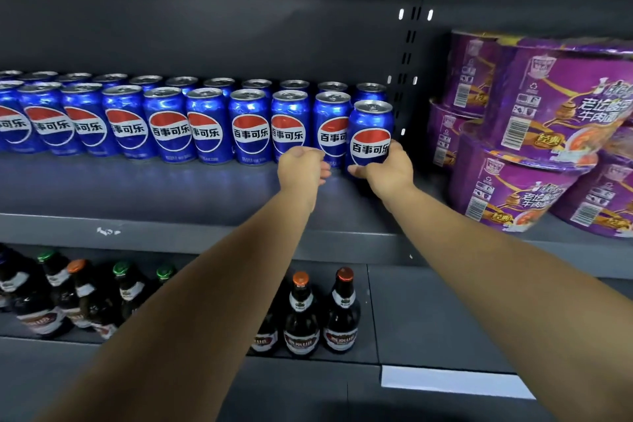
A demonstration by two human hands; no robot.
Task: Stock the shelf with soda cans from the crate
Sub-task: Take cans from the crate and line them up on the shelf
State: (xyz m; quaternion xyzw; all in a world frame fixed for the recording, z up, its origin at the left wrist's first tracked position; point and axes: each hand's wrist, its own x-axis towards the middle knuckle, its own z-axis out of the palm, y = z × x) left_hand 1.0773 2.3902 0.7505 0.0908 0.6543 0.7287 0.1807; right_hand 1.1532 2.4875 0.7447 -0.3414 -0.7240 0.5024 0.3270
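Head view: At a dark grey store shelf (171, 188), a person's right hand (387, 171) grips a blue soda can (370, 134) low around its base, thumb on the near left side and fingers curled round the right. The can stands upright at the right end of the front row of cans (205, 127), just forward of the line and close against its neighbour; whether its bottom rests on the shelf cannot be told, as the hand covers it.

The left hand (301, 168) is just beside it, in front of the next can in the row, its fingers curled in with nothing seen in them; whether the fingertips touch that can is not clear. Both bare forearms reach up from the bottom of the frame and cover part of the shelf edge.

A back row of cans (219, 82) stands behind the first, only tops and shoulders showing. To the right of the held can, a slotted metal upright (409, 44) divides the bays, and beyond it stacked purple noodle bowls (548, 120) crowd the next bay, close to the right wrist.

On the lower shelf (428, 319), dark beer bottles (301, 315) with green and orange caps stand upright, some hidden behind the left arm. A white label strip (455, 384) sits on the shelf front lower right.
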